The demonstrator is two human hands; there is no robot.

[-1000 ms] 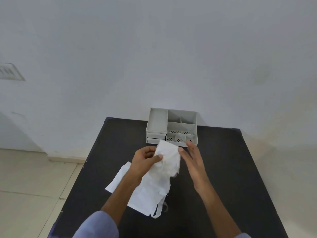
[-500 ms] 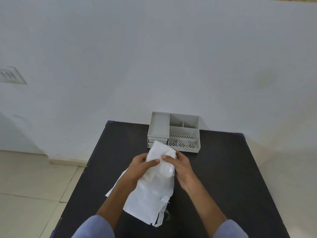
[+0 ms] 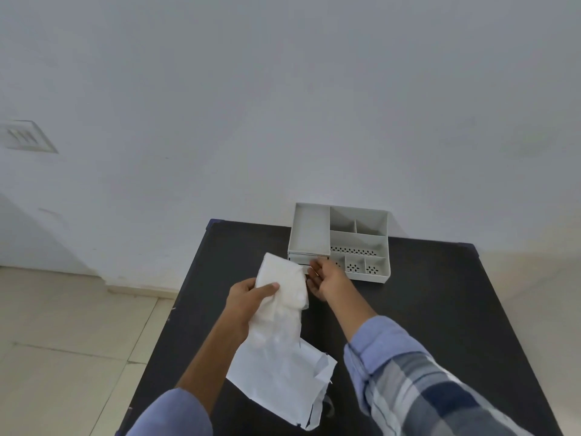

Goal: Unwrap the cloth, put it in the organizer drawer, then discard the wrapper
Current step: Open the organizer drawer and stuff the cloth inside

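My left hand [image 3: 248,297] is shut on a folded white cloth [image 3: 284,283], held above the black table just in front of the grey organizer [image 3: 358,243]. The white wrapper [image 3: 279,376] lies flat on the table below the cloth, its upper part hidden by the cloth. My right hand [image 3: 328,280] is to the right of the cloth, fingers apart, with its fingertips at the front of the organizer's small drawers [image 3: 306,258]. Whether the fingers grip a drawer front is hidden by the cloth and hand.
The organizer stands at the table's back edge against a white wall, with several top compartments. The black table [image 3: 424,309] drops off to a tiled floor [image 3: 63,341] on the left. A bit of clear plastic [image 3: 327,404] lies by the wrapper's corner.
My right hand has let go of the cloth and moved forward to the drawer fronts. My left hand has lifted the cloth slightly toward the organizer.
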